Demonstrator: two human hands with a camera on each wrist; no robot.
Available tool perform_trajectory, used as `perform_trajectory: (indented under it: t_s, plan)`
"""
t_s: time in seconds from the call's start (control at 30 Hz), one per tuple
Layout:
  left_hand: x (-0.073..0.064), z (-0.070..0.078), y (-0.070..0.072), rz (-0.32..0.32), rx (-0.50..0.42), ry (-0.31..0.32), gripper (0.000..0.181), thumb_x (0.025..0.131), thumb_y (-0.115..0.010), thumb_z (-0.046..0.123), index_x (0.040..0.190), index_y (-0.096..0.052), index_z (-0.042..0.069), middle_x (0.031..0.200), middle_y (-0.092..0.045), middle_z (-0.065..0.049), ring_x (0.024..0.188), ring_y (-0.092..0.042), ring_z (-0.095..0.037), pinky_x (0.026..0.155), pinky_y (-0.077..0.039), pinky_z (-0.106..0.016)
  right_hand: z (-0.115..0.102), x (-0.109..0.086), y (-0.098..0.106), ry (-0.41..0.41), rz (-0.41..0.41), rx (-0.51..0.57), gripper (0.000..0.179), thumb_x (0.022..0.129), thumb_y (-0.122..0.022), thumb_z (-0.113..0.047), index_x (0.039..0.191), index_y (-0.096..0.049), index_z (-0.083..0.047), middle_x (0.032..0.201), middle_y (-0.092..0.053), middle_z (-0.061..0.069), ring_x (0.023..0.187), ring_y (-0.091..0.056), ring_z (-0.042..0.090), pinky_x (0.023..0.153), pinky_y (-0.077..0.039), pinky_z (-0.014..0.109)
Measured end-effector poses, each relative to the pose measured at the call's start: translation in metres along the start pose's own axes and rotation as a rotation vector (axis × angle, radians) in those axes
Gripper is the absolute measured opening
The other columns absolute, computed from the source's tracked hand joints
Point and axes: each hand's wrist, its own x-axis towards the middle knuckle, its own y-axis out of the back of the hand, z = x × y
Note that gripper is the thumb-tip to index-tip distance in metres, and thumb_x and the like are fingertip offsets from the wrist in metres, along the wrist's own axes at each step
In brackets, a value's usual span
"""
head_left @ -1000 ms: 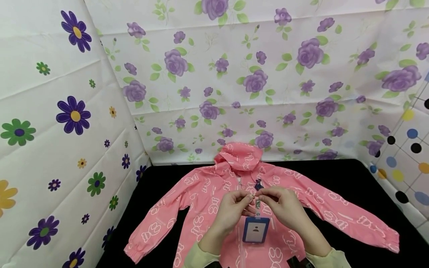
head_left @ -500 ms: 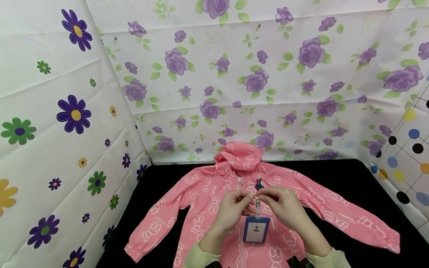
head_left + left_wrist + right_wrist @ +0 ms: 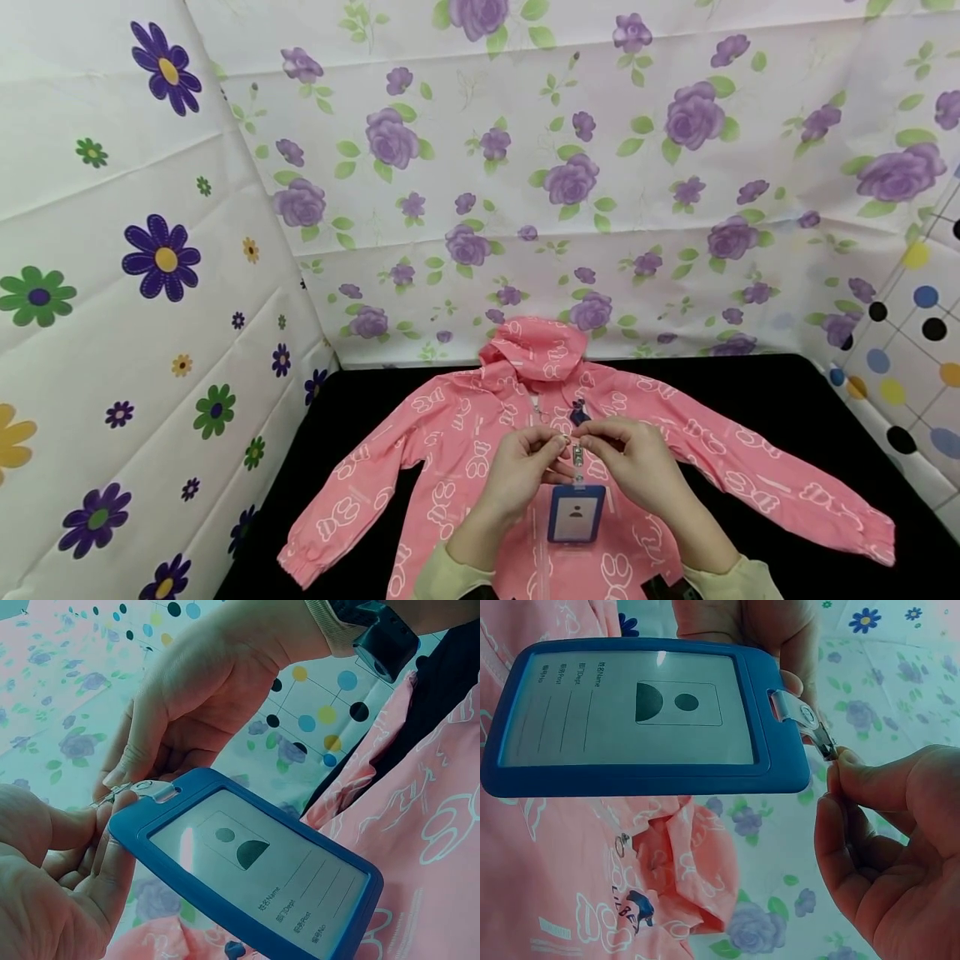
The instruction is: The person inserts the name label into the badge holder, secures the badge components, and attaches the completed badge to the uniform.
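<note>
A blue-framed ID badge holder [image 3: 576, 514] hangs below both hands, over the front of a pink hooded jacket [image 3: 457, 467]. From its top runs a short clear strap [image 3: 795, 709] to a small metal clip [image 3: 826, 742]. My right hand [image 3: 637, 458] pinches the clip's end between thumb and index finger. On the other side, my left hand [image 3: 517, 467] holds the clip with thumb and fingertips, its other fingers reaching behind near the strap. The badge card [image 3: 255, 855] bears a head-and-shoulders icon and printed lines. Fingers partly hide the clip.
The jacket lies spread on a black tabletop [image 3: 750, 400], sleeves out and hood [image 3: 536, 350] toward the back. A small dark blue figure [image 3: 637, 906] is on its chest. Flowered cloth walls [image 3: 465, 208] enclose the back and left; a dotted one [image 3: 922, 375] stands right.
The badge holder has swung very slightly to the right beneath the hands. Both hands have kept their place and grip.
</note>
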Motion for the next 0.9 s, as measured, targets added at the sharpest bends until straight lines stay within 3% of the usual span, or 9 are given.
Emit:
perform_trajectory:
  t_s: [0.3, 0.7, 0.9]
  plan:
    - [0.002, 0.0, -0.004, 0.014, -0.017, 0.01, 0.018, 0.108, -0.062, 0.004, 0.112, -0.068, -0.013, 0.09, -0.069, -0.007, 0.071, -0.075, -0.015, 0.068, -0.066, -0.03, 0.003, 0.0, 0.002, -0.024, -0.001, 0.034, 0.012, 0.101, -0.075, -0.013, 0.109, -0.084, -0.018, 0.107, -0.079, -0.002, 0.09, -0.073, 0.011, 0.075, -0.061, 0.028]
    - [0.004, -0.002, -0.008, 0.028, -0.039, 0.017, 0.021, 0.107, -0.064, 0.005, 0.115, -0.067, -0.014, 0.094, -0.069, -0.014, 0.076, -0.076, -0.016, 0.075, -0.067, -0.034, 0.009, 0.0, 0.007, -0.106, -0.014, 0.127, 0.017, 0.104, -0.073, -0.019, 0.118, -0.082, -0.016, 0.117, -0.078, 0.003, 0.101, -0.075, 0.021, 0.087, -0.064, 0.038]
    - [0.008, -0.003, -0.013, 0.078, -0.076, 0.008, 0.021, 0.107, -0.064, 0.004, 0.116, -0.066, -0.014, 0.096, -0.07, -0.016, 0.077, -0.077, -0.017, 0.079, -0.067, -0.036, 0.013, 0.002, 0.006, -0.149, -0.002, 0.177, 0.027, 0.104, -0.074, -0.029, 0.127, -0.079, -0.015, 0.123, -0.077, 0.003, 0.107, -0.074, 0.021, 0.09, -0.063, 0.037]
